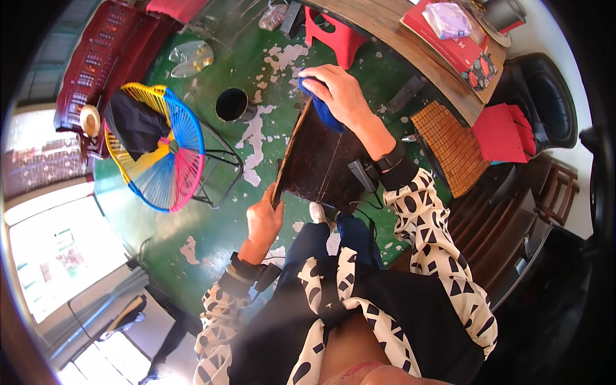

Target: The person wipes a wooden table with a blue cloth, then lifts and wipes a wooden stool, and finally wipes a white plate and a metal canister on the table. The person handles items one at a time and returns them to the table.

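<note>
A dark brown wooden piece (pixel 320 168), perhaps a small table or bench, stands on the floor before my feet. Its left side shows as a long thin edge, and scratches mark the dark face. My right hand (pixel 337 94) presses a blue cloth (pixel 325 113) over the far upper end of that edge. Lower down, my left hand (pixel 266 216) grips the near end, with the thumb on the dark side. The fingers beneath the cloth are partly hidden. Each wrist wears a black strap with a small device.
A colourful corded chair (pixel 161 149) holding black fabric stands left, near a dark bucket (pixel 232 104). A red plastic stool (pixel 337 38) is beyond the wooden piece. On the right are a wooden table (pixel 385 29) and a seat with a woven mat (pixel 452 144). Cables hang from my wrists.
</note>
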The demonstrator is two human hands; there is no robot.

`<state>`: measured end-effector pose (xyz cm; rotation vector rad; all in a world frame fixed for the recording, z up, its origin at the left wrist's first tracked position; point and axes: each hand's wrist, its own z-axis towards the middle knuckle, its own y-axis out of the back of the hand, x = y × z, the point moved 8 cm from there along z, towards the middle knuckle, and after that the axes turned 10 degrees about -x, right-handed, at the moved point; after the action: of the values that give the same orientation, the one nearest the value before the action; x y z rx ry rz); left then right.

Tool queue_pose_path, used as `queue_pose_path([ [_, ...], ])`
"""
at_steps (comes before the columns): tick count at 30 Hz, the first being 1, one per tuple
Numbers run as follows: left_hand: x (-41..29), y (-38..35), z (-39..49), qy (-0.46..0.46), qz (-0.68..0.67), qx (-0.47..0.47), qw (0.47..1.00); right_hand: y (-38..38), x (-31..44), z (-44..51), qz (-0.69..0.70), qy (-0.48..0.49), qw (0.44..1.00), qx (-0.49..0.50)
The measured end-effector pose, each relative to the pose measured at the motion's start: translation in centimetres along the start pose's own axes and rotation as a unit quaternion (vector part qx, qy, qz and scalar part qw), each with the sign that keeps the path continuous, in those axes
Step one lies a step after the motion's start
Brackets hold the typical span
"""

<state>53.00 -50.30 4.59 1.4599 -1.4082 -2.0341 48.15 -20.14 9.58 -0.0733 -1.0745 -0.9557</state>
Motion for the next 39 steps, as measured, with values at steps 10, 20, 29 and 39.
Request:
queue_pose_path([
  [10,3.6,1.8,-6.0,0.077,0.011,-0.072,0.994,-3.1,5.9,0.0,-0.067,0.097,0.978,-0.172],
  [20,11.2,5.8,-11.8,0.222,0.027,-0.1,0.97,0.9,-6.6,-20.2,0.163,-0.47,0.852,-0.164],
  [29,15.4,7.2,-18.2,0.322,-0.031,-0.193,0.926,10.7,-10.3,-38.3,0.079,-0.57,0.793,-0.203],
  [39,26.0,6.2,-27.3,0.378,-0.147,-0.267,0.874,13.9,-9.5,-40.6,0.098,-0.57,0.78,-0.24],
])
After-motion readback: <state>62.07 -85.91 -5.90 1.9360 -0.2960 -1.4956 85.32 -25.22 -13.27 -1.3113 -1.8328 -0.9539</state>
